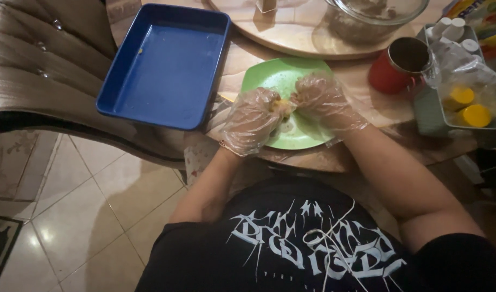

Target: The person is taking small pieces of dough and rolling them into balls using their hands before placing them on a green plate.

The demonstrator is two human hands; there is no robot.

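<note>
Small yellowish food lump (284, 104) (partly hidden) over green plate (280, 75).

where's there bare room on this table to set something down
The blue tray is almost bare inside, just a crumb near its left wall. The round board shows bare wood left of the glass bowl. It is crowded on the right: red cup, container of bottles. Both hands cover the green plate.

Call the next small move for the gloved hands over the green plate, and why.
Probably set the food lump into the blue tray. Left hand and right hand pinch it together above the green plate; the tray sits open just left.
</note>
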